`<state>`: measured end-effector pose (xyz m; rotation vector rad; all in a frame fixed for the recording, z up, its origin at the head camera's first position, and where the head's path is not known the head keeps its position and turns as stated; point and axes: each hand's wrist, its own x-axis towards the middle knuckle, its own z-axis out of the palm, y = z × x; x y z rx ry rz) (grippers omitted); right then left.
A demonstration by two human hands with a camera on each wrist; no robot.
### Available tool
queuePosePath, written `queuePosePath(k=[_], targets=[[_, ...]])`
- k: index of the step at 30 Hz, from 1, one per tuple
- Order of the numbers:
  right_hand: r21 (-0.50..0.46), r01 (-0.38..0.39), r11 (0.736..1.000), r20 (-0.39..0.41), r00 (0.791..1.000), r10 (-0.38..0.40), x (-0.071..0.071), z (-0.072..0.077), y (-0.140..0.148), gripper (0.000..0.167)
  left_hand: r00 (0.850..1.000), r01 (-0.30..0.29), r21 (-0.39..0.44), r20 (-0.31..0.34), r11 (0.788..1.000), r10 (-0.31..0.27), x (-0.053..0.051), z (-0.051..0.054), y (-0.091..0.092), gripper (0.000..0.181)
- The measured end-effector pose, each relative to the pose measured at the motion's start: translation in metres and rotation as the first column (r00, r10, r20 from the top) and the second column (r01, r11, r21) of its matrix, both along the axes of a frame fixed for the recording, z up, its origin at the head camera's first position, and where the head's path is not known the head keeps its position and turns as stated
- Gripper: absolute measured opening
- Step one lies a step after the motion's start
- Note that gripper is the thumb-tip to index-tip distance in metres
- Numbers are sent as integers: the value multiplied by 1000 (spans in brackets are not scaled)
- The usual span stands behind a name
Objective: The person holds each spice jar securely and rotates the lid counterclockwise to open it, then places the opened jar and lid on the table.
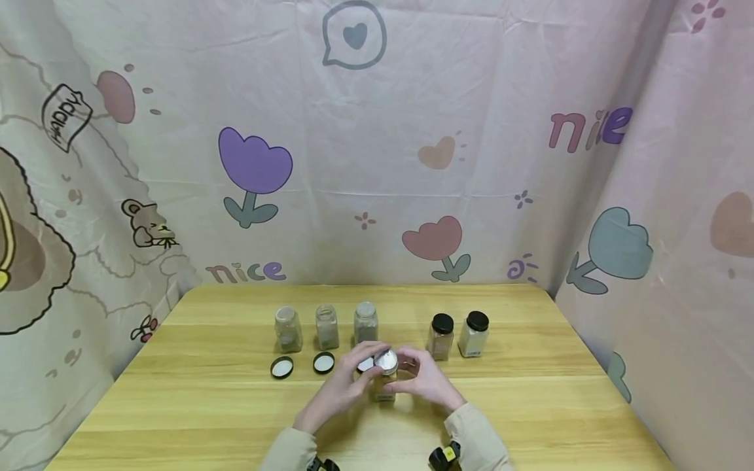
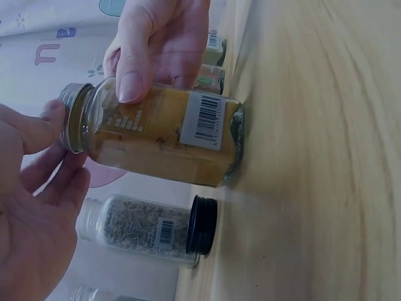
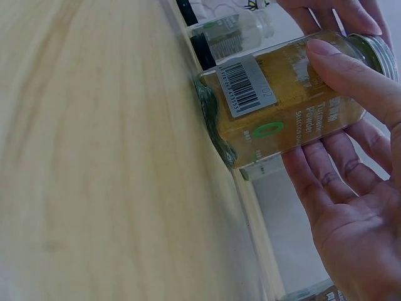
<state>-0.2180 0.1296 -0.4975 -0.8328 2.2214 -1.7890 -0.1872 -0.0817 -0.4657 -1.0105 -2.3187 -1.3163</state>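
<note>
Both hands are busy on one jar: left hand (image 1: 350,378) has thumb and fingers closed in around the silvery top (image 1: 385,362), right hand (image 1: 427,378) pinches the glass body, thumb on one side and fingers on the other. It's a turmeric powder jar (image 2: 166,150), going by the label, roughly upright in the middle of the work area, near the front. Base is right down by the wooden table (image 1: 530,412); can't tell if it's touching.

Looks to me like the step is working that top, though I can't say if it's a metal cap or foil. Either way, I'd let the right hand just steady the body and leave the turning or peeling to the left. Don't squeeze hard, and keep it upright, because fine powder would puff everywhere if the top popped free.

Watch that left wrist too: three black lids (image 1: 323,362) lie just past it, one partly hidden by the hand. Behind those stand three unlidded glass jars (image 1: 326,330), easy to knock. The two black-capped jars (image 1: 440,340) over to the right are safer.
</note>
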Motion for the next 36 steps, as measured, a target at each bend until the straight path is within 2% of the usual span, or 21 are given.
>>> queuePosePath(k=[6, 9, 14, 17, 20, 26, 29, 32, 36], targets=[[7, -11, 1000, -4, 1000, 11, -1, -2, 1, 50, 997, -72, 8, -14, 997, 72, 0, -5, 4, 41], [9, -14, 1000, -2, 1000, 14, 0, -1, 1, 51, 999, -52, 3, -6, 999, 52, 0, -6, 2, 38], [6, -9, 1000, 20, 1000, 9, 1, 1, 2, 52, 999, 40, -9, 35, 999, -40, 0, 0, -3, 35], [1, -9, 1000, 21, 1000, 9, 0, 1, 2, 53, 997, 67, -27, 32, 997, -66, 0, 1, -5, 35], [-4, -12, 1000, 18, 1000, 12, 0, 0, 2, 53, 998, 56, -18, 29, 998, -56, 0, 0, -3, 35], [10, -11, 1000, 26, 1000, 11, 0, 0, 2, 52, 1000, -24, 8, -7, 1000, 24, -1, -3, 0, 37], [6, -17, 1000, 18, 1000, 17, 0, 0, 1, 52, 999, -45, 12, -26, 999, 45, -1, -3, 1, 39], [2, -18, 1000, 7, 1000, 18, -1, 0, 1, 51, 999, -29, 13, -24, 999, 30, 0, -2, 0, 39], [-4, -19, 1000, 5, 1000, 19, 0, 1, 1, 51, 1000, 29, 3, 7, 1000, -29, 2, 0, -2, 36]])
